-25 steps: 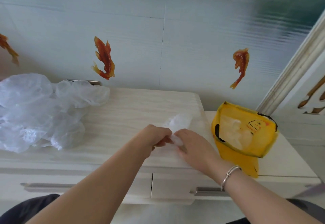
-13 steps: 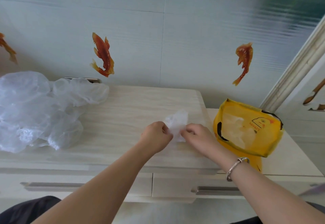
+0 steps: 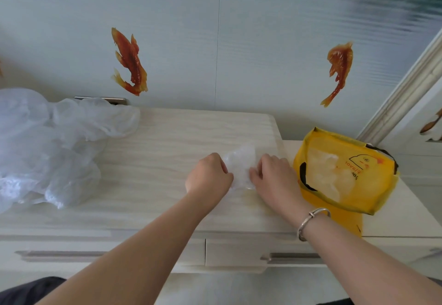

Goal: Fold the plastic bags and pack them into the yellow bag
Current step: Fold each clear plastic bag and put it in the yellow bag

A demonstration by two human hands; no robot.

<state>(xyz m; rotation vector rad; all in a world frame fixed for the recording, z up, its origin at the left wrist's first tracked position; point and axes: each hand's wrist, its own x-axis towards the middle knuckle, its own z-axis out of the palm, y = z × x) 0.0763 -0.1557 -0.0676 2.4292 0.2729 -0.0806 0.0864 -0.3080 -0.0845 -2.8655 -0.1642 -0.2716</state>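
A small, partly folded clear plastic bag (image 3: 240, 166) lies on the pale wooden cabinet top (image 3: 167, 142). My left hand (image 3: 209, 176) grips its left side and my right hand (image 3: 272, 175) presses and pinches its right side. The yellow bag (image 3: 344, 173) with a duck print stands open just right of my right hand, with folded clear plastic visible inside it. A loose heap of crumpled clear plastic bags (image 3: 52, 146) covers the left part of the cabinet top.
The wall with orange fish stickers (image 3: 129, 62) rises right behind the cabinet. Two drawers with bar handles (image 3: 290, 255) face me below the top. A white door frame (image 3: 406, 89) stands at the right. A lower white surface (image 3: 401, 209) carries the yellow bag.
Both hands have moved away from me across the top with the small bag and spread slightly apart on it. The heap and the yellow bag have stayed put.
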